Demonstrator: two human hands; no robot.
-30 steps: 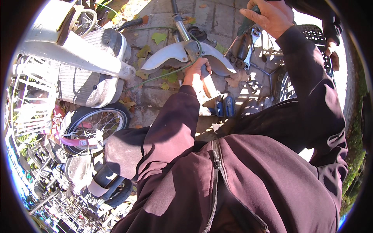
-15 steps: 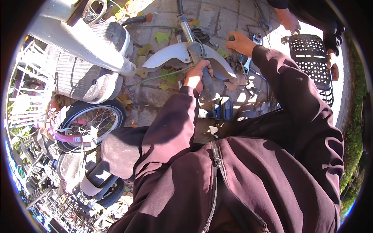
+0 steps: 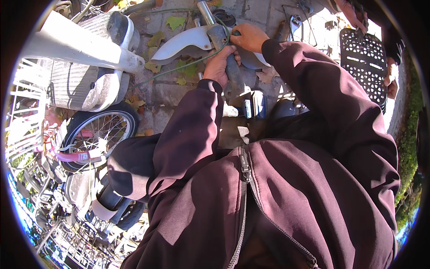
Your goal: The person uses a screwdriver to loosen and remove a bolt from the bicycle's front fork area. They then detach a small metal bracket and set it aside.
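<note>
My left hand is closed around the grey leg of a bicycle fork, just below its crown. A silver steering tube rises from that crown. The white mudguard curves out beside it. Close by, my right hand is closed on a small tool with a dark green rounded end; the rest of the tool is hidden in the fingers. It is beside the crown, and I cannot tell whether the tool touches it. A thin green cable runs past my left hand and loops at the crown.
A wheel and a white frame with a ridged footboard stand at left, near white baskets. An adjustable wrench lies far right. There, another person's hands are at a black perforated basket.
My right hand has moved left, from above the tools to the fork crown, with the green-ended tool in it. My left hand keeps its hold. The view has shifted slightly.
</note>
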